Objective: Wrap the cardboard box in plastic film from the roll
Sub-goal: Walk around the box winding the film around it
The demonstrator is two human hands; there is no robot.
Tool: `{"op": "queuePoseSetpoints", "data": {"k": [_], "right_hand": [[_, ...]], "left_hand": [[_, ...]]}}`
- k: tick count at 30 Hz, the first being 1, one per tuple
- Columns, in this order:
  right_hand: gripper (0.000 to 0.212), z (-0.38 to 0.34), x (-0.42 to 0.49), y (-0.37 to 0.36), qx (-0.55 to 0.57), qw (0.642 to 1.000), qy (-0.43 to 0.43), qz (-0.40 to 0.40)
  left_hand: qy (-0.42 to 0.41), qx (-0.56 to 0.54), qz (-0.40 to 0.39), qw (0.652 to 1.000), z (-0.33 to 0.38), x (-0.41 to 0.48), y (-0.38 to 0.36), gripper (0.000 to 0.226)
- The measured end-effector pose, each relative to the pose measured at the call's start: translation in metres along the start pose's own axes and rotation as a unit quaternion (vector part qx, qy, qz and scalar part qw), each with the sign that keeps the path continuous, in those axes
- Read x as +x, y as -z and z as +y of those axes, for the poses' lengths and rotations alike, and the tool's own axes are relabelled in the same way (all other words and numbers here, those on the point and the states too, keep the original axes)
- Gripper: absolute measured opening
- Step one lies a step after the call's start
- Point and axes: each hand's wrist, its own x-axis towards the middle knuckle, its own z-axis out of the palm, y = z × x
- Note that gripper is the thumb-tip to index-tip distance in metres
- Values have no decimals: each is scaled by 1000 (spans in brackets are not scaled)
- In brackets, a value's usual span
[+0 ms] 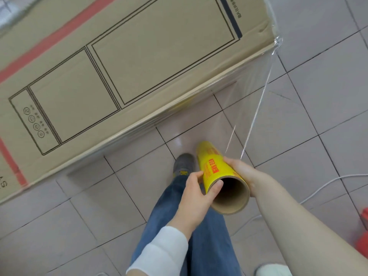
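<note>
A large brown cardboard box (127,72) with black printed outlines and red tape fills the upper left, standing on the tiled floor. I hold a yellow roll of plastic film (217,172) with red lettering, its open cardboard core facing me. My left hand (197,194) grips the roll's near end from the left, thumb on the rim. My right hand (243,174) grips it from the right. A clear sheet of film (256,108) stretches from the roll up to the box's near right corner and lies along its near side.
Pale floor tiles (318,96) spread to the right and below. My leg in blue jeans and a grey shoe (183,164) are beneath the roll. A white cable (326,184) crosses the floor at right, near a red object (363,236) at the edge.
</note>
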Motion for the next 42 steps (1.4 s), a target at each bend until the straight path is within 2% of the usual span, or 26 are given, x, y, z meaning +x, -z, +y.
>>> {"op": "queuePoseSetpoints", "data": {"k": [4,6,8,11,15,19,22,24,26,28,29,30,33,37,40,42], "right_hand": [[42,-6,1,-10,-44,999,6,14],[45,-3,2,-9,-18,999,21,28],[48,7,6,-4,15,998,33,45],[40,30,7,-6,49,994,62,80],[55,44,8,-34,133,991,12,20],[38,31,19,-63,59,997,43,41],[43,26,21,-83,4,999,9,37],[41,25,19,-98,23,999,-5,33],[48,24,22,-107,24,999,-10,23],[52,26,23,-117,49,999,-6,18],[51,28,23,-120,75,997,3,20],[49,34,25,-122,100,994,14,34],[46,59,29,-128,168,982,36,75],[53,78,35,-145,267,964,17,-1],[53,78,39,-157,219,974,36,-36],[47,79,43,-162,152,987,49,-35]], "left_hand": [[-70,120,-94,986,9,22,22,82],[-83,186,-133,970,17,33,24,74],[-80,200,-105,971,13,37,27,67],[-80,137,-60,986,-4,25,32,63],[-77,19,-25,997,-26,-1,32,49],[-30,-35,14,999,-45,-13,47,48],[-18,60,-1,998,-43,-5,76,39],[-56,165,-35,984,-31,10,99,49],[-88,229,-138,960,-13,27,113,68],[-113,313,-223,916,0,34,122,72],[-121,340,-230,904,3,35,127,69],[-126,350,-215,903,3,36,132,66],[-132,301,-138,934,-7,32,145,60],[-115,200,-86,969,-37,9,147,56],[-75,93,-12,993,-66,-12,143,52],[-39,72,33,996,-87,-25,138,48]]}}
